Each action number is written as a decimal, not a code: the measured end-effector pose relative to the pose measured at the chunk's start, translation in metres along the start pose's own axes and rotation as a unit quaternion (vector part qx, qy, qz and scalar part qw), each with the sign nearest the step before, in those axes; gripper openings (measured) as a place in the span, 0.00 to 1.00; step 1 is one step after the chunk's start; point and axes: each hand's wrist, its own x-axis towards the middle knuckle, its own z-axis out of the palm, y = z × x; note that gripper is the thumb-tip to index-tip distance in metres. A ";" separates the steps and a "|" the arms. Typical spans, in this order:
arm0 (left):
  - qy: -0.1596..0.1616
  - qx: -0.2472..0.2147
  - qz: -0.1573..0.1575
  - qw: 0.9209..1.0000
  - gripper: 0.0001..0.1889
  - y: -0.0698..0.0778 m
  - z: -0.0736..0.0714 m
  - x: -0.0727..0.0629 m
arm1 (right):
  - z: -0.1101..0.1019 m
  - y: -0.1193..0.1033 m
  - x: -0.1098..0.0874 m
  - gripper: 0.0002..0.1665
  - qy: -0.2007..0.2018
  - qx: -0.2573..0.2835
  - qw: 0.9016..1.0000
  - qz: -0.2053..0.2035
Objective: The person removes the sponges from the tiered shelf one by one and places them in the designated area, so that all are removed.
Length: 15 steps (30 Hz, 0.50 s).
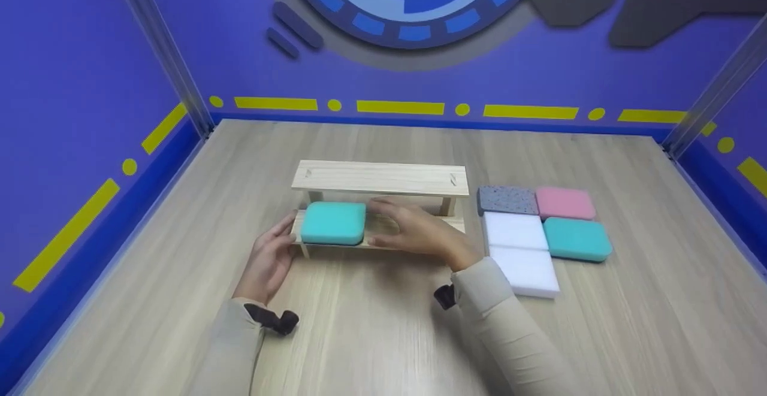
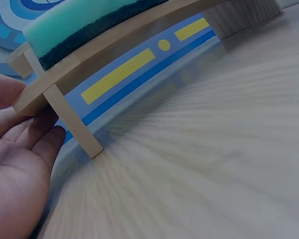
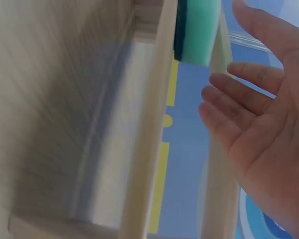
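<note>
A two-step wooden rack (image 1: 380, 178) stands on the table. On the left end of its lower step lies a teal sponge (image 1: 333, 223) with a dark scouring underside. My left hand (image 1: 266, 266) holds the step's left end; in the left wrist view the thumb is above the wood and the other fingers (image 2: 49, 144) are beneath it. Just right of the sponge is my right hand (image 1: 419, 229), its thumb and fingers spread. The right wrist view shows its fingers (image 3: 239, 94) loosely extended near the sponge, holding nothing.
Right of the rack, several sponges lie side by side: a grey speckled one (image 1: 508, 199), a pink one (image 1: 565, 203), two white ones (image 1: 515, 231), and another teal one (image 1: 577, 238). Blue panels (image 1: 383, 78) with yellow marks enclose the table's back and sides.
</note>
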 end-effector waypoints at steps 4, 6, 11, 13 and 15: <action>0.001 -0.002 0.003 1.000 0.33 -0.001 0.000 0.000 | 0.005 -0.003 0.006 0.46 -0.001 -0.008 1.000 0.020; 0.000 -0.003 0.002 1.000 0.33 -0.001 0.000 0.000 | 0.008 -0.005 0.008 0.47 0.001 -0.010 1.000 0.027; -0.002 -0.003 0.000 1.000 0.33 -0.002 0.000 -0.001 | 0.015 -0.007 0.013 0.49 0.005 -0.016 1.000 0.025; -0.004 -0.003 0.005 1.000 0.33 -0.002 0.000 -0.001 | 0.018 -0.007 0.015 0.49 0.006 -0.015 1.000 0.025; -0.007 -0.002 0.009 1.000 0.33 -0.002 0.000 -0.001 | 0.020 -0.007 0.017 0.50 0.006 -0.012 1.000 0.026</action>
